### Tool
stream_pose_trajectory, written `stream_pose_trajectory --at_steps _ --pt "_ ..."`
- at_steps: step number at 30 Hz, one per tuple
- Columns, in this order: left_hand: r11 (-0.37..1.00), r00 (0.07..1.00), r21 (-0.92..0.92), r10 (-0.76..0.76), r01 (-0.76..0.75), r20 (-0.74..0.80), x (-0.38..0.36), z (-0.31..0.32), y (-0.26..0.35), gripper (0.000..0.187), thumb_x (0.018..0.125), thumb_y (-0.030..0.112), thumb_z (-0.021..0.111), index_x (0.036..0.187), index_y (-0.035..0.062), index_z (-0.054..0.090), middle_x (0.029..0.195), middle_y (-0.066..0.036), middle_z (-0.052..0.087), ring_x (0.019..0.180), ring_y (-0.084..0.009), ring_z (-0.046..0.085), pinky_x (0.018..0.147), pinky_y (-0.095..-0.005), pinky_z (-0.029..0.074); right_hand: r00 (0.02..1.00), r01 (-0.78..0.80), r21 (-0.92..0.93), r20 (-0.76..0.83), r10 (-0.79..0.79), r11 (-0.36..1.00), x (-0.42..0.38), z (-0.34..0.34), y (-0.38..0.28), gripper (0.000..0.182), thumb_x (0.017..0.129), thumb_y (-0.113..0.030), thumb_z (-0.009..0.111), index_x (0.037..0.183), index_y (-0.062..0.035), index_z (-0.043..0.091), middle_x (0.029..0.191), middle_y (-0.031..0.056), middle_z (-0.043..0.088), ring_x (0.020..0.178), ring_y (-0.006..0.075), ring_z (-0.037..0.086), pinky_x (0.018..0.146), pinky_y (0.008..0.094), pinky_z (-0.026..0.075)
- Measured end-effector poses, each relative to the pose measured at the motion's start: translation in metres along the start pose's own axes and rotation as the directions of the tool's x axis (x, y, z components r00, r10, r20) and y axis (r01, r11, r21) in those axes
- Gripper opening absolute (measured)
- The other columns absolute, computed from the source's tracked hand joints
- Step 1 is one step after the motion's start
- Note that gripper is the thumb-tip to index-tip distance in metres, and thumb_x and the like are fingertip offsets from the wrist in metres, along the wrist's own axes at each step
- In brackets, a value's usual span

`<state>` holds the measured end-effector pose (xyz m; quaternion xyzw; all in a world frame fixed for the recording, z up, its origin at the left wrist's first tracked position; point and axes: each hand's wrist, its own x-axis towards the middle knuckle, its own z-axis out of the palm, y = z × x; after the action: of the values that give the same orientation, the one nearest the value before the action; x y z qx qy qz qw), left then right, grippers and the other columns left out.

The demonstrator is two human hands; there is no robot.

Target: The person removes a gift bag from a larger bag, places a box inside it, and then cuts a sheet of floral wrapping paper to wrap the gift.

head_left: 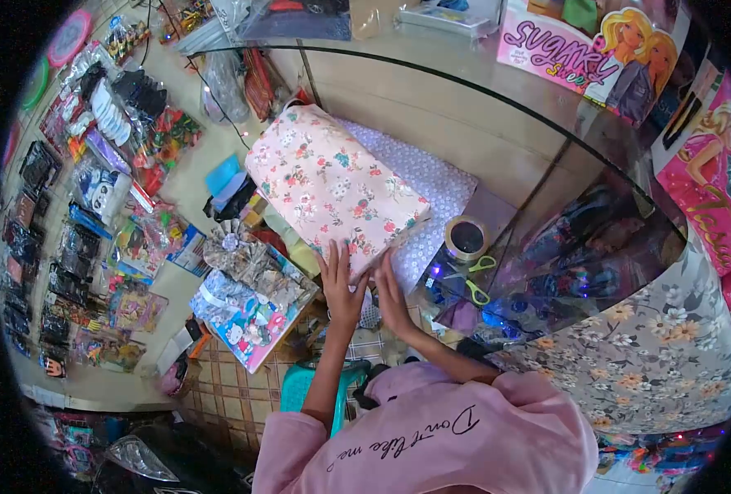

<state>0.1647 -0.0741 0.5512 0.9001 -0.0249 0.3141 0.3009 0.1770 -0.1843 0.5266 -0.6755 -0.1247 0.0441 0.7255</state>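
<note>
A broad package-like shape covered in pink floral paper (332, 177) lies on the glass counter. Partly under it is a sheet of lilac flowered paper (443, 189). My left hand (342, 284) rests flat on the near edge of the pink paper, its fingers spread. Beside it, my right hand (394, 305) touches the near corner with fingers stretched out; part of that hand is turned away from view. What lies inside the pink paper is hidden. To the right are a roll of tape (467, 238) and green-handled scissors (478, 280), both apart from my hands.
The counter's glass edge (431, 72) curves along the far side. A Hello Kitty item (246, 329) with fabric bows (250, 267) sits to the left. Packaged goods (106, 111) hang on the left wall. A teal stool (295, 387) stands below.
</note>
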Motion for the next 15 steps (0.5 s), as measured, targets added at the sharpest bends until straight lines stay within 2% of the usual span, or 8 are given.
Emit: stream_pose_trajectory --at_steps 3,6,9,11,12,13,14,15 --pt "1.0 1.0 -0.02 -0.004 0.004 -0.009 0.002 -0.004 0.004 0.068 0.073 0.01 0.069 0.134 0.0073 0.039 0.142 -0.013 0.033 0.132 -0.045 0.018 0.107 -0.0494 0.02 0.991 -0.003 -0.021 0.133 0.006 1.0 -0.014 0.003 0.019 0.057 0.099 -0.028 0.032 0.142 0.0017 0.008 0.149 0.0162 0.01 0.137 0.022 0.01 0.11 0.0308 0.01" --pt "0.999 0.999 0.014 0.036 -0.036 -0.023 0.007 -0.003 0.004 0.07 0.072 0.01 0.071 0.134 0.0079 0.039 0.14 -0.013 0.036 0.132 -0.0441 0.021 0.107 -0.0491 0.021 0.993 -0.032 0.061 0.114 0.024 0.998 -0.019 0.0 0.012 0.054 0.097 -0.025 0.04 0.14 0.0019 0.022 0.145 0.016 0.025 0.133 0.0211 0.024 0.107 0.0305 0.02" --pt "0.999 0.997 0.012 0.048 -0.049 0.066 0.009 -0.015 0.005 0.067 0.074 0.013 0.068 0.134 0.0084 0.04 0.143 -0.014 0.031 0.134 -0.0403 0.02 0.108 -0.0465 0.02 0.957 0.077 -0.187 0.289 -0.02 0.979 -0.007 -0.039 -0.028 0.04 0.092 -0.022 0.052 0.124 0.0006 0.049 0.122 0.0167 0.054 0.114 0.0199 0.051 0.094 0.0289 0.039" --pt "0.976 0.999 -0.216 -0.012 0.019 0.03 0.009 -0.02 0.0 0.066 0.075 0.018 0.066 0.135 0.0085 0.039 0.144 -0.015 0.027 0.135 -0.0369 0.019 0.108 -0.0446 0.02 0.903 0.155 -0.626 0.404 0.148 0.764 0.016 -0.075 -0.088 0.024 0.085 -0.02 0.061 0.1 -0.001 0.064 0.089 0.0136 0.067 0.085 0.0189 0.065 0.074 0.0293 0.048" --pt "0.944 0.999 -0.327 -0.046 0.049 0.018 0.008 -0.021 -0.003 0.066 0.076 0.02 0.065 0.135 0.0086 0.038 0.145 -0.015 0.024 0.135 -0.0352 0.018 0.108 -0.0436 0.02 0.94 0.202 -0.574 0.34 0.006 0.794 0.027 -0.087 -0.077 0.02 0.082 -0.018 0.062 0.09 -0.0006 0.065 0.078 0.0154 0.065 0.074 0.0196 0.065 0.066 0.0307 0.048" --pt "0.798 0.979 -0.593 -0.186 0.103 -0.081 0.006 -0.013 -0.008 0.067 0.08 0.029 0.06 0.138 0.0093 0.033 0.145 -0.015 0.02 0.135 -0.0304 0.02 0.107 -0.0424 0.022 0.961 0.232 -0.589 0.262 -0.089 0.774 0.041 -0.089 -0.107 0.019 0.083 -0.017 0.06 0.09 0.0004 0.064 0.079 0.0158 0.065 0.074 0.0202 0.065 0.065 0.0321 0.047" --pt "0.704 0.92 -0.678 -0.377 0.21 -0.106 0.009 -0.008 -0.018 0.068 0.08 0.032 0.06 0.138 0.0097 0.031 0.144 -0.014 0.023 0.133 -0.0297 0.023 0.105 -0.0426 0.025 0.957 0.289 -0.571 0.196 -0.215 0.768 0.064 -0.091 -0.113 0.018 0.083 -0.02 0.055 0.087 -0.005 0.065 0.082 0.0187 0.063 0.077 0.0362 0.061 0.066 0.0421 0.047" --pt "0.581 0.826 -0.759 -0.554 0.293 -0.106 0.014 -0.005 -0.029 0.07 0.08 0.035 0.059 0.139 0.01 0.029 0.143 -0.013 0.025 0.131 -0.029 0.026 0.103 -0.0427 0.028 0.94 0.282 -0.604 0.017 -0.341 0.746 0.082 -0.08 -0.126 0.02 0.085 -0.02 0.053 0.085 -0.0036 0.064 0.082 0.0186 0.063 0.076 0.0387 0.06 0.067 0.0432 0.047"
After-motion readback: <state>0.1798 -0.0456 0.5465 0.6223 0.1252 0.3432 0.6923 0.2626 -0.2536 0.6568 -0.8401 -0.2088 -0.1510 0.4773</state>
